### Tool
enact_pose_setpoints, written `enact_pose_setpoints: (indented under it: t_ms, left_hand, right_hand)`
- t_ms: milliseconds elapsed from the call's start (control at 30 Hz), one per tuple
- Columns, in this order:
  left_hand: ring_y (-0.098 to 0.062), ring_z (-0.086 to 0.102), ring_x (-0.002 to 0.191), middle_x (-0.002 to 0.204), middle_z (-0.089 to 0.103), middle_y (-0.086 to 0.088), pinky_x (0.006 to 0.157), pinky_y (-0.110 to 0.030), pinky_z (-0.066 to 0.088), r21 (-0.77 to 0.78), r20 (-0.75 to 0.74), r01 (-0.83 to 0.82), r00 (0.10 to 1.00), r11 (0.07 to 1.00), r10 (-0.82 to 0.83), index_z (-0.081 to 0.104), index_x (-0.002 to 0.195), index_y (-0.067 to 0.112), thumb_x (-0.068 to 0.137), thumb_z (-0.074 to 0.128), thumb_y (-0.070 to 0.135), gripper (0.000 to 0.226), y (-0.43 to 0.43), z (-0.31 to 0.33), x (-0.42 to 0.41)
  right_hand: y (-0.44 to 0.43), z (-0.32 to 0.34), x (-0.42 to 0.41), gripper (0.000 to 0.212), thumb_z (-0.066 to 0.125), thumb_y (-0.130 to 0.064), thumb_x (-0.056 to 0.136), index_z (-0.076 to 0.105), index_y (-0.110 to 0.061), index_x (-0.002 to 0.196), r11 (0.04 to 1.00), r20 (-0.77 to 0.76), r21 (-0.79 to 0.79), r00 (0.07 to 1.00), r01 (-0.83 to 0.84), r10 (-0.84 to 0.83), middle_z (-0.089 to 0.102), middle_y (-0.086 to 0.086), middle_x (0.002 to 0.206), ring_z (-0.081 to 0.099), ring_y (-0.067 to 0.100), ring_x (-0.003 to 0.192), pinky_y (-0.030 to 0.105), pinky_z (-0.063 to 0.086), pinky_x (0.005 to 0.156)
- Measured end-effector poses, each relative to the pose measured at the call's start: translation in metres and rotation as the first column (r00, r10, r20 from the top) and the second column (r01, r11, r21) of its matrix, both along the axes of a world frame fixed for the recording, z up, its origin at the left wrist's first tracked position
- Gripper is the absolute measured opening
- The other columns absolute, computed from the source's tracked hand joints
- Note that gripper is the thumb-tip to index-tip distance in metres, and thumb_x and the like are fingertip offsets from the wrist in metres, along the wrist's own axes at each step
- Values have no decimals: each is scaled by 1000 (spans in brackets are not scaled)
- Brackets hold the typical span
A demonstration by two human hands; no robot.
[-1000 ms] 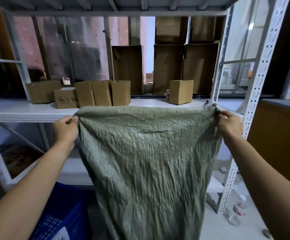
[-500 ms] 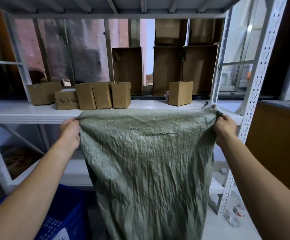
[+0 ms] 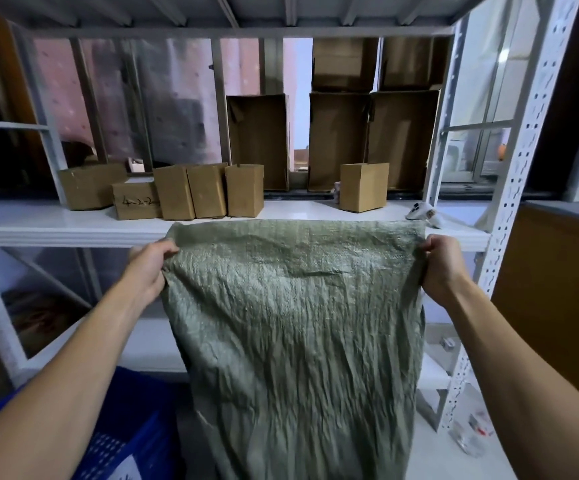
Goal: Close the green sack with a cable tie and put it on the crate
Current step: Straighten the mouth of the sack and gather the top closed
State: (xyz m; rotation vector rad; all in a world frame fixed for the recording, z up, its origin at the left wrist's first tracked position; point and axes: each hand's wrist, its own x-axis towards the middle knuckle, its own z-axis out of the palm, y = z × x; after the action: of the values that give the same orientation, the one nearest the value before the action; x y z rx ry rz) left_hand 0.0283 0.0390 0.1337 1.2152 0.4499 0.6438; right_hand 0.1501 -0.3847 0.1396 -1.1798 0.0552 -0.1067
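Sack held up in front of a shelf of boxes

The sack (image 3: 291,334) hangs between the left hand (image 3: 149,268) and right hand (image 3: 442,265), each gripping a top corner, in front of the shelf (image 3: 56,225). On the shelf behind it a row of small boxes (image 3: 191,192) stands to the left and a single box (image 3: 363,186) to the right, with taller boxes (image 3: 336,140) behind. The crate (image 3: 132,441) sits low, left of the sack.
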Motion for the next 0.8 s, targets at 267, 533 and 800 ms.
enact_pose_setpoints:
  t_ms: [267, 533, 800]
  left_hand:
    - [-31, 62, 111, 106, 68, -11, 103, -40, 44, 324, -65, -68, 993, 944, 94, 68, 102, 13, 100, 52, 13, 16, -14, -5, 0]
    - [-30, 60, 103, 110, 68, -14, 83, -35, 43, 817, -203, 22, 947, 577, 251, 66, 125, 8, 103, 50, 14, 29, -13, 10, -21]
    - [-46, 55, 103, 105, 64, -29, 75, -42, 37, 976, -114, -1, 847, 217, 519, 56, 113, 5, 95, 58, 10, 18, -27, 19, -28]
  right_hand:
    - [-4, -11, 10, 17, 56, -4, 87, 55, -12, 72, 976, 36, -211, 998, 54, -48, 44, 4, 70, 40, 14, 63, 30, 26, 57]
    - [-32, -4, 14, 22, 60, -14, 93, 77, -28, 98, 701, 297, -682, 955, 209, 4, 69, 4, 85, 56, 20, 79, 34, 44, 71]
    - [-21, -8, 5, 24, 58, -9, 87, 78, -16, 98, 678, 322, -639, 927, 364, -194, 67, 10, 80, 55, 24, 80, 35, 45, 72]
